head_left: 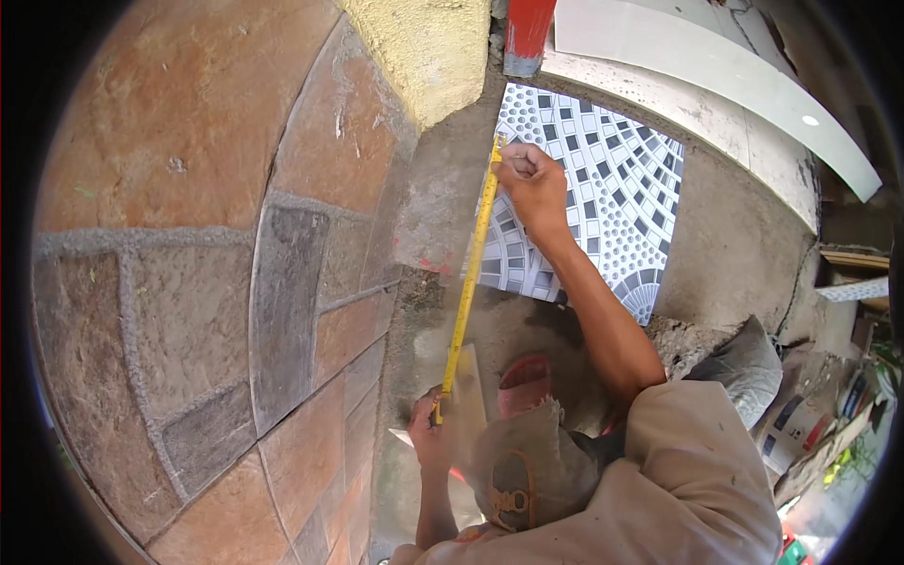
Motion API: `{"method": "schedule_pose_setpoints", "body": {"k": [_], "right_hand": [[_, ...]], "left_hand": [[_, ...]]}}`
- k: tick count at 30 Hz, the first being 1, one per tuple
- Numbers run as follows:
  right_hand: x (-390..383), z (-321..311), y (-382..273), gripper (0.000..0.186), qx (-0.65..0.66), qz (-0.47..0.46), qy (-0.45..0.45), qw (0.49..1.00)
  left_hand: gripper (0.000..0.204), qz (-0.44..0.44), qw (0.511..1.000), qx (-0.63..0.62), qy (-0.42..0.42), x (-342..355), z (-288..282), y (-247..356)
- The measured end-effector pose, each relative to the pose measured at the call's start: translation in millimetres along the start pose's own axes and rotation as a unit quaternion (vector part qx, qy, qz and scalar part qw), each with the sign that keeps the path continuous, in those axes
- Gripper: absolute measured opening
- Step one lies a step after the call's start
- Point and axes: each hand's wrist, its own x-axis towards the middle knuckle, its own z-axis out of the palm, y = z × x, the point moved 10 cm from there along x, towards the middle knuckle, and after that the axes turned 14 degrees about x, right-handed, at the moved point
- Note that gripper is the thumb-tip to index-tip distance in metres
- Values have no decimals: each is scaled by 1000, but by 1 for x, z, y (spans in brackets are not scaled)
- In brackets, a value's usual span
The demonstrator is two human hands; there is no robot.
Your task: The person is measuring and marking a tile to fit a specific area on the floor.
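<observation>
A yellow tape measure (471,282) is stretched out in a slant along the left edge of a patterned tile (607,202). The tile is white, grey and black, with squares and dots set in arcs. My right hand (534,193) is closed on the far end of the tape, at the tile's upper left side, with its forearm crossing over the tile. Nearer to me, my left hand (428,435) grips the other end of the tape. The tape's case is mostly hidden in that hand.
Orange and grey stone-look tiles (320,311) cover the left side, beside a yellow rough wall (438,56). A red post (527,36) stands at the top, next to a curved-looking white strip (716,71). A pink sandal (524,386) shows near my trousered leg (697,443).
</observation>
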Motion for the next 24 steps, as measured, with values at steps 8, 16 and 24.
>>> {"method": "schedule_pose_setpoints", "body": {"k": [8,16,24], "right_hand": [[-6,-42,18,23,-54,-24,22,998],[-5,-32,33,27,-39,26,4,999],[-26,14,8,36,-283,-185,-48,940]], "left_hand": [[26,-65,995,-76,-6,14,42,20],[19,-62,996,-57,4,33,30,38],[22,-117,992,36,16,37,13,18]]}}
